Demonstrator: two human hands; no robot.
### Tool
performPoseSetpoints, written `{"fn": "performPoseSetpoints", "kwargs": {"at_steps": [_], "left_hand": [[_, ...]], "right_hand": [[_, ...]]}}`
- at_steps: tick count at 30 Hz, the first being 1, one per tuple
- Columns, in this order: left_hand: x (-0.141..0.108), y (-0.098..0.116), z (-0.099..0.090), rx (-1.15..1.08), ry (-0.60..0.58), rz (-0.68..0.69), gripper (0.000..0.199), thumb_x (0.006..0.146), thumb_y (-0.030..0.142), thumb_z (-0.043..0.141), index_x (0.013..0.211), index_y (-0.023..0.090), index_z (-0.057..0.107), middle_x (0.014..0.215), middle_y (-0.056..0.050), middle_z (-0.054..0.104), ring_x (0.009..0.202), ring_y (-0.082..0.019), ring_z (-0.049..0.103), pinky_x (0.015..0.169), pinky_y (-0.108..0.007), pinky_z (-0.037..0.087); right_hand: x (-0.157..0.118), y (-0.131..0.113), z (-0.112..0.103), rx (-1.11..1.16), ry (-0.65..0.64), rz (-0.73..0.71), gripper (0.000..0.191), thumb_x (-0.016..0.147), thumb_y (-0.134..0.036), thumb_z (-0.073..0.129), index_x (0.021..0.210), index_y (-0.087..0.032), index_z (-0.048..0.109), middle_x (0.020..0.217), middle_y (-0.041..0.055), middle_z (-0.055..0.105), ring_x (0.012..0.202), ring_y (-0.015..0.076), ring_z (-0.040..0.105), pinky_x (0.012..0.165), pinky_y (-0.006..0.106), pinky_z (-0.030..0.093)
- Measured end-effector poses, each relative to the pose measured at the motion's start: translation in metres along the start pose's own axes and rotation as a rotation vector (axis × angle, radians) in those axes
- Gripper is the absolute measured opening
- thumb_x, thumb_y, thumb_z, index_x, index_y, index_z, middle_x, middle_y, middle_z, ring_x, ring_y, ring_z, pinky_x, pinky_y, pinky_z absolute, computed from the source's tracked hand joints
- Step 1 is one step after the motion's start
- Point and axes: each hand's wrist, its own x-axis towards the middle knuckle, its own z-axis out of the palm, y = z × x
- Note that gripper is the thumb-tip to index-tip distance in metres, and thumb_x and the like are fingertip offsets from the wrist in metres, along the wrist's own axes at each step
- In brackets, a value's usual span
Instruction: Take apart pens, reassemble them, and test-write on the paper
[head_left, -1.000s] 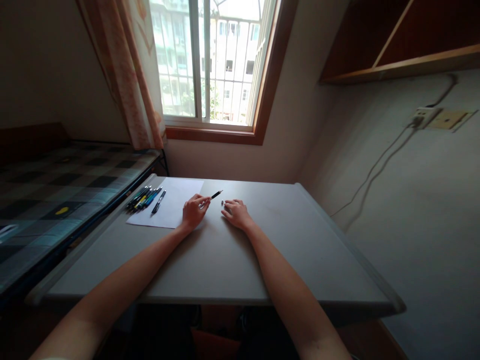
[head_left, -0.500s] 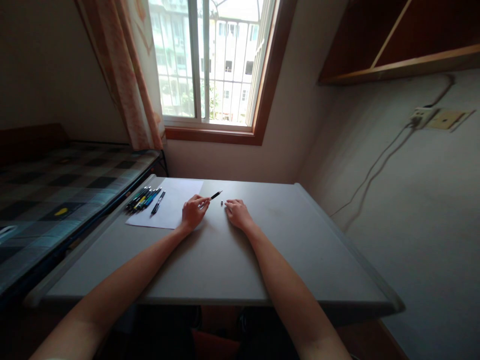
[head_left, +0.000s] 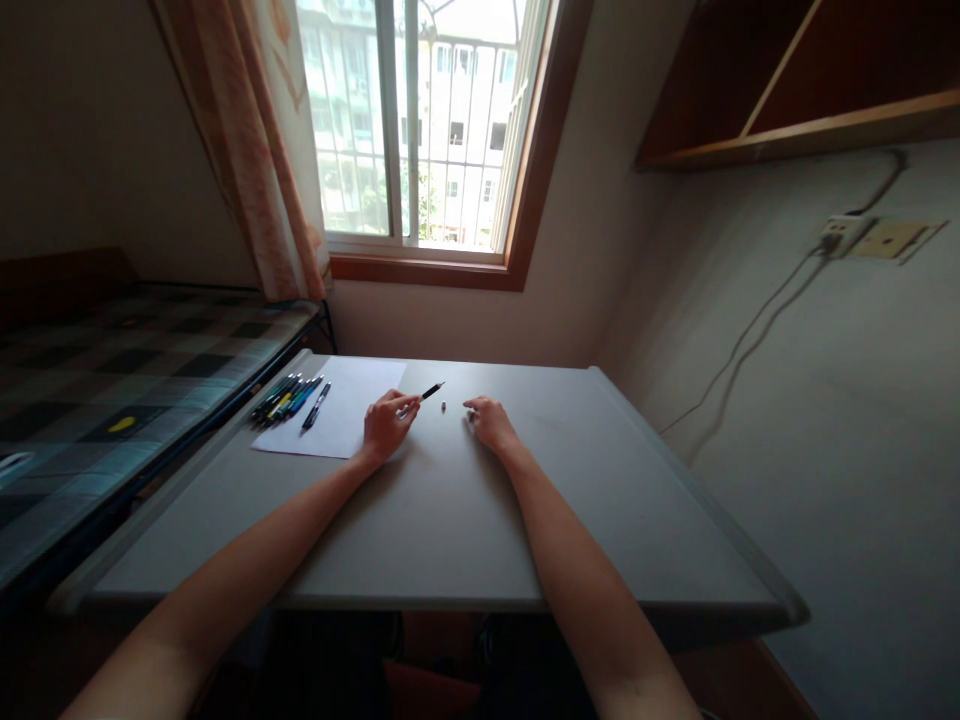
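Left hand (head_left: pixel 390 422) here pinching a pen (head_left: pixel 433 391) over the surface (head_left: pixel 600 480), right hand (head_left: pixel 492 424) half curled, can't tell whether it grips anything, small piece (head_left: pixel 443 406) between the hands, pens (head_left: pixel 283 399) bunched by paper (head_left: pixel 349 400).

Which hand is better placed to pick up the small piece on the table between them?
Probably the right hand: it is close to the small piece, while the left hand, though also near, holds a pen.

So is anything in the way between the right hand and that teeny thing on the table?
Nothing that I can see: only tabletop lies between the right hand and the teeny thing to its left.
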Motion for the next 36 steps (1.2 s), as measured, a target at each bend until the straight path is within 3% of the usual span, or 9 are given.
{"fn": "performPoseSetpoints", "kwargs": {"at_steps": [10, 14, 22, 36], "left_hand": [[0.001, 0.001, 0.001, 0.011, -0.002, 0.002, 0.022, 0.083, 0.034, 0.053, 0.095, 0.025, 0.069, 0.084, -0.001, 0.063, 0.073, -0.014, 0.059, 0.066, -0.025, 0.042], [0.001, 0.003, -0.002, 0.051, -0.001, 0.014, 0.021, 0.083, 0.034, 0.054, 0.095, 0.026, 0.069, 0.084, -0.001, 0.063, 0.074, -0.014, 0.058, 0.067, -0.025, 0.04], [0.0, 0.003, -0.002, 0.142, -0.028, 0.1, 0.02, 0.083, 0.03, 0.055, 0.097, 0.031, 0.069, 0.09, -0.002, 0.062, 0.081, -0.017, 0.055, 0.073, -0.03, 0.037], [0.0, 0.0, 0.0, 0.126, -0.041, 0.048, 0.02, 0.083, 0.03, 0.055, 0.097, 0.03, 0.069, 0.089, -0.002, 0.061, 0.082, -0.017, 0.055, 0.071, -0.029, 0.038]], "right_hand": [[-0.003, -0.002, -0.008, -0.076, -0.046, 0.092, 0.016, 0.078, -0.013, 0.054, 0.081, -0.017, 0.07, 0.093, 0.0094, 0.063, 0.086, 0.0159, 0.058, 0.08, 0.025, 0.042], [-0.003, -0.005, -0.008, -0.014, 0.024, 0.088, 0.014, 0.08, -0.014, 0.053, 0.083, -0.018, 0.065, 0.089, 0.0085, 0.063, 0.082, 0.0164, 0.058, 0.075, 0.027, 0.043], [0.005, -0.017, -0.008, 0.446, 0.306, -0.09, 0.014, 0.082, -0.02, 0.049, 0.084, -0.017, 0.063, 0.086, 0.0049, 0.063, 0.072, 0.0127, 0.058, 0.063, 0.024, 0.047], [0.004, -0.022, -0.009, 0.498, 0.327, -0.167, 0.014, 0.082, -0.02, 0.052, 0.082, -0.016, 0.065, 0.082, 0.0042, 0.06, 0.065, 0.0108, 0.056, 0.06, 0.023, 0.048]]}}
